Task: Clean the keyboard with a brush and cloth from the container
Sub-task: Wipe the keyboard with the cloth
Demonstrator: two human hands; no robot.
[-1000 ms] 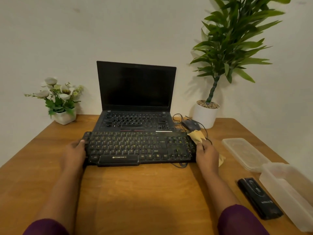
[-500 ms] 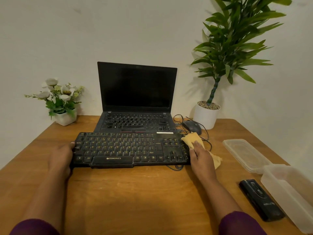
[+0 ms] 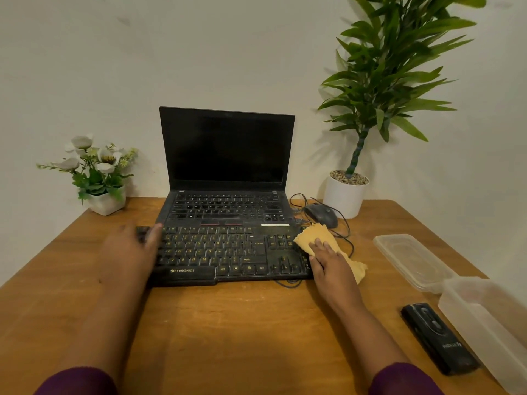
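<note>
The flat black keyboard [image 3: 228, 252] lies on the wooden tabletop [image 3: 242, 323], spanning both grips. Under the right grip [image 3: 332, 260], released with fingers flat, a soft yellow cloth [image 3: 309, 238] is pressed onto its right end. The left grip [image 3: 128, 249] covers its left end, too blurred to tell whether it is clenched.

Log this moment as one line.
phase: wiping | right hand: presses yellow cloth on black keyboard, right end | left hand: over left end, blurred
</note>
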